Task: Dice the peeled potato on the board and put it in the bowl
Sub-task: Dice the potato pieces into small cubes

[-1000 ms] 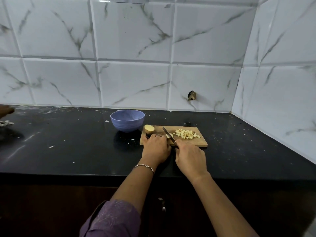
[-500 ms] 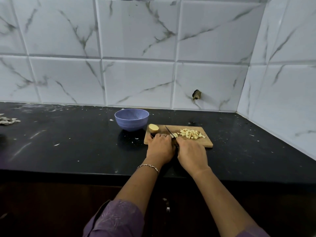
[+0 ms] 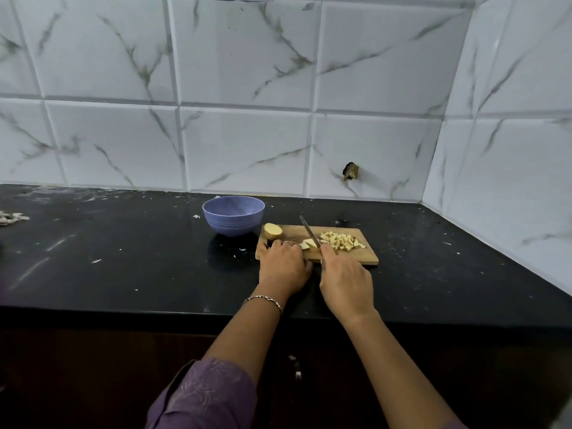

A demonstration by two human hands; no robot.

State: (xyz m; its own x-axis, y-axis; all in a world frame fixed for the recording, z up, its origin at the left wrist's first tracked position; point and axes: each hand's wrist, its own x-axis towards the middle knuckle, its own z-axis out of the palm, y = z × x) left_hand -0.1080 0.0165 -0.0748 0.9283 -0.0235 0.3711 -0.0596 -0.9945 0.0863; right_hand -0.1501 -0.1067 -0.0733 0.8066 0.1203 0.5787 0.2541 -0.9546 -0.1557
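There was one board [image 3: 349, 257], one bowl [image 3: 233, 215] and one knife [image 3: 308, 231] on the counter [image 3: 123, 258]. The potato lay in three lots on the board: one uncut half [image 3: 273, 231] at the far left corner, one flat piece [image 3: 309, 244] in the middle, and one pile of dice [image 3: 340, 241] to the right, too many to count. The left hand [image 3: 283, 264] curled its fingers down on the piece. The right hand [image 3: 345, 280] was closed round the knife's hidden handle, the blade slanting across the piece. The bowl stood just off the board's far left corner, beside the half. The board's near edge lay well back from the counter's front edge, with bare counter on both sides. One heap of peels [image 3: 12, 217] sat far left.
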